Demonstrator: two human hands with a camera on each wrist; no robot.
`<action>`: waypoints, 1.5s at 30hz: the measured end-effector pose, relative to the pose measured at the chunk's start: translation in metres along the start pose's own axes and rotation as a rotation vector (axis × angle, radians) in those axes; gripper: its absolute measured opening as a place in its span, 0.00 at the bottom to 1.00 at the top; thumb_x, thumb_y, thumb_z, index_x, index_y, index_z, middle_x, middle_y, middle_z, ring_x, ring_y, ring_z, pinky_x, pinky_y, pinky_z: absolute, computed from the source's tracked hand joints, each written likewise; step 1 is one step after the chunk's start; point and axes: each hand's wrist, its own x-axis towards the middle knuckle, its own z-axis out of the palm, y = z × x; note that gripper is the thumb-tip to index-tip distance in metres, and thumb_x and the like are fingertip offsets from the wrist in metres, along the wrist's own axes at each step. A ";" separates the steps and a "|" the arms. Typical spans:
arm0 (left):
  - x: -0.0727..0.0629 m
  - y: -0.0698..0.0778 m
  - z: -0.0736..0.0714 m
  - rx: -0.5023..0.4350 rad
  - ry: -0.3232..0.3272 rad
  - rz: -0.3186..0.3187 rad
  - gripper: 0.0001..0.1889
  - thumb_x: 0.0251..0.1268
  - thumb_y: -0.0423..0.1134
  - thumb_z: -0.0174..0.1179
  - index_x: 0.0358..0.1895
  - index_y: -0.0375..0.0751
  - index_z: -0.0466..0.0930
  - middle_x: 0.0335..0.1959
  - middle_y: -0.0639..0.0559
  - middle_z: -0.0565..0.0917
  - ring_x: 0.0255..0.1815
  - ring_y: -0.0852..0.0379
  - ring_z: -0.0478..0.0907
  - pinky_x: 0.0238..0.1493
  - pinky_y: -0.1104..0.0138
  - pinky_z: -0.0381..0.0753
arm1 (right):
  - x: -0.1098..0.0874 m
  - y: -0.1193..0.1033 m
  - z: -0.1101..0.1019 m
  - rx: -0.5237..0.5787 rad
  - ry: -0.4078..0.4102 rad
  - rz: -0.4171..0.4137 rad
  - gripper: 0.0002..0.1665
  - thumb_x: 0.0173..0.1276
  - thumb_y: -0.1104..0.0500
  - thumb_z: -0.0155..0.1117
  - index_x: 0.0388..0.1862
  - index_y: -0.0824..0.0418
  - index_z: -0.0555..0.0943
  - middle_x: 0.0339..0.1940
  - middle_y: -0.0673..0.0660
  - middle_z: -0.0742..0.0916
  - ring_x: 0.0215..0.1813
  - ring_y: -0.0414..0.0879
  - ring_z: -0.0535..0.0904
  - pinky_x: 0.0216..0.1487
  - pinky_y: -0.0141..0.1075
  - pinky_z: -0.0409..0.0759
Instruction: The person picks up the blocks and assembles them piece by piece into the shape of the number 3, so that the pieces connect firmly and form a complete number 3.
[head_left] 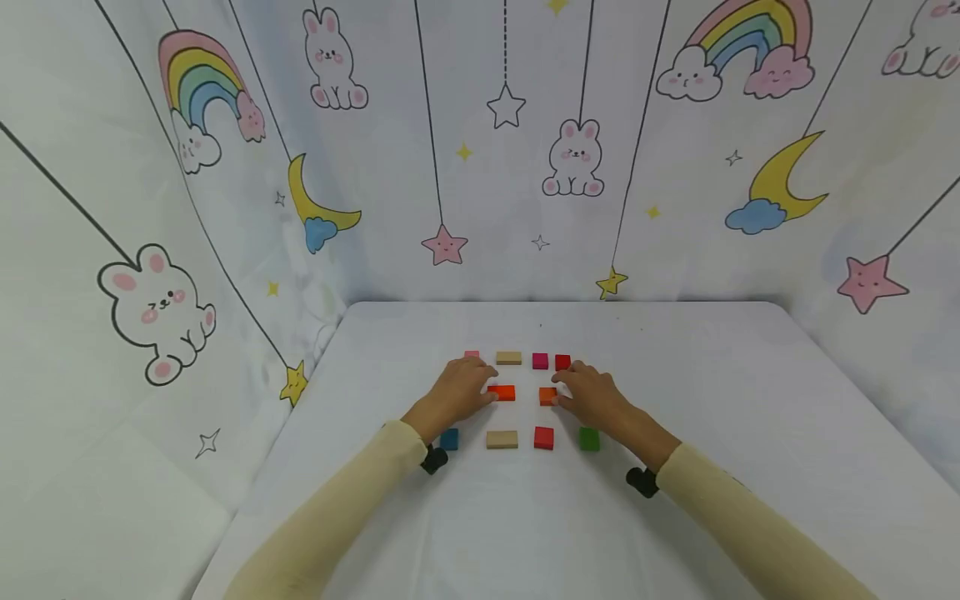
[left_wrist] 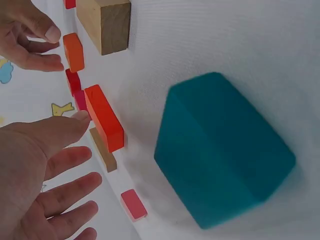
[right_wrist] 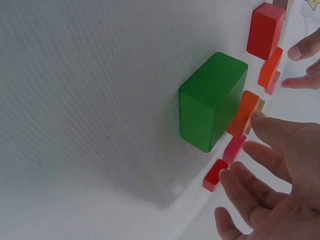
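Note:
Near the middle of the table in the head view, the left hand (head_left: 459, 392) has its thumb tip right at a long orange-red block (head_left: 505, 392). In the left wrist view its fingers are spread, with nothing between them and the thumb. The right hand (head_left: 596, 398) hovers beside a short orange block (head_left: 547, 397), its thumb tip overlapping that block's edge. Its fingers are loosely bent and apart in the right wrist view. A blue block (left_wrist: 220, 150) sits below the left wrist, and a green block (right_wrist: 212, 102) below the right one.
The front row also has a wooden block (head_left: 502, 439) and a red block (head_left: 543, 437). At the back are a pink block (head_left: 472, 354), a second wooden block (head_left: 508, 357), a magenta block (head_left: 540, 361) and another red block (head_left: 562, 362). A patterned cloth (head_left: 495, 192) hangs behind the white table (head_left: 675, 358).

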 end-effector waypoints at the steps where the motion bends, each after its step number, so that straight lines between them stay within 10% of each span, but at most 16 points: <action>1: 0.001 0.000 0.001 0.000 0.002 0.001 0.22 0.73 0.47 0.69 0.65 0.43 0.84 0.63 0.47 0.84 0.67 0.48 0.77 0.74 0.50 0.72 | 0.000 0.000 0.000 0.005 0.001 0.001 0.27 0.70 0.53 0.76 0.65 0.59 0.83 0.60 0.64 0.84 0.63 0.59 0.80 0.58 0.60 0.82; 45: 0.021 0.014 0.014 0.089 0.008 0.050 0.11 0.70 0.45 0.72 0.51 0.47 0.92 0.54 0.53 0.90 0.66 0.51 0.79 0.72 0.58 0.74 | 0.009 -0.011 0.011 0.045 0.017 -0.038 0.19 0.70 0.54 0.76 0.57 0.57 0.86 0.52 0.60 0.85 0.58 0.57 0.81 0.56 0.61 0.80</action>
